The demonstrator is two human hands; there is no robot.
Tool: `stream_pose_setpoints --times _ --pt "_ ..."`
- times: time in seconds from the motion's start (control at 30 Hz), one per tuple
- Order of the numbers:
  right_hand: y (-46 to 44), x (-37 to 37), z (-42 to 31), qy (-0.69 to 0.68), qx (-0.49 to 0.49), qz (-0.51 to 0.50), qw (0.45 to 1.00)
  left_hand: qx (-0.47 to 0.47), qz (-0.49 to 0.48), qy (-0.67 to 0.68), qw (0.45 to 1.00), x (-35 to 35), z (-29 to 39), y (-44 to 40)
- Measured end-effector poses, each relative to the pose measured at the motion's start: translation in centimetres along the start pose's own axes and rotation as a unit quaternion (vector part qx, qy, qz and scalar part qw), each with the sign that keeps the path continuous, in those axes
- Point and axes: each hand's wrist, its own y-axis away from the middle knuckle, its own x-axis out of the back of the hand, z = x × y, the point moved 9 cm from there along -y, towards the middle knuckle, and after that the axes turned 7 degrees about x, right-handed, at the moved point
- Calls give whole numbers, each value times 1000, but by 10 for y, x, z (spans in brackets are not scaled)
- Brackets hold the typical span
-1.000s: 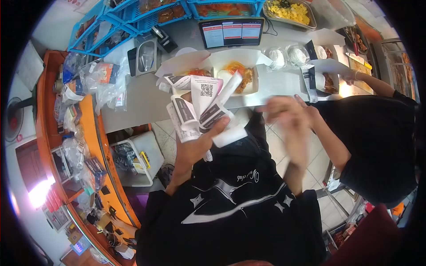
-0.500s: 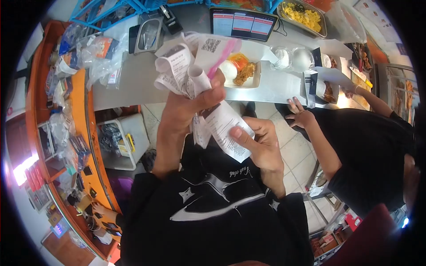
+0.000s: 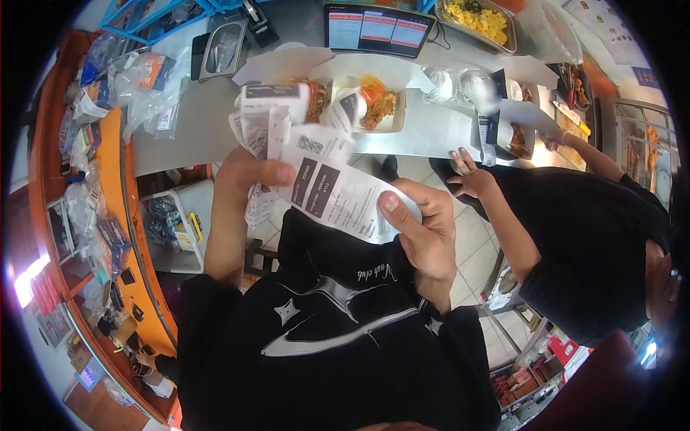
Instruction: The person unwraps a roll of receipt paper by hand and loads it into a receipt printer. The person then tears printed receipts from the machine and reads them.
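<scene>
My left hand (image 3: pixel 248 176) grips a bunch of curled paper receipts (image 3: pixel 262 128), its thumb pressed on top. One printed receipt (image 3: pixel 338 194) with black label blocks stretches flat between both hands. Its right end is pinched under the thumb of my right hand (image 3: pixel 428 226). Behind the papers, an open white box (image 3: pixel 394 118) holds fried chicken (image 3: pixel 379 110), something orange-red and something white. Another open box to its left, with food (image 3: pixel 318 100) inside, is partly hidden by the receipts.
A tablet (image 3: pixel 377 29) stands on the metal counter (image 3: pixel 194 122). Clear-lidded cups (image 3: pixel 440 85) and more open boxes (image 3: pixel 514 136) sit to the right, beside a co-worker (image 3: pixel 589 237). Plastic bags (image 3: pixel 144 79) lie at left. A tray of yellow food (image 3: pixel 478 25) is at the back.
The bunch of receipts has moved left and a little down. The single receipt now lies flatter and more fully visible between my hands. My right hand, blurred and without paper earlier, has taken its end.
</scene>
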Motion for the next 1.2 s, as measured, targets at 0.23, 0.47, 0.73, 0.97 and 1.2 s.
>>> stream_pose_setpoints --times 0.23,0.47,0.73,0.97,1.2 --pt "-1 -1 8 -34 -70 -10 997 -72 130 85 985 10 23 5" --pt "-3 -20 10 -16 -67 -120 990 -133 145 112 974 11 58 10" --pt "2 -23 2 6 -107 -183 977 -187 185 86 961 -2 73 16" --pt "4 -18 13 102 -108 -290 945 -241 171 175 939 -21 86 25" --pt "-30 -39 -11 120 22 -246 962 -263 172 57 948 -58 64 35"
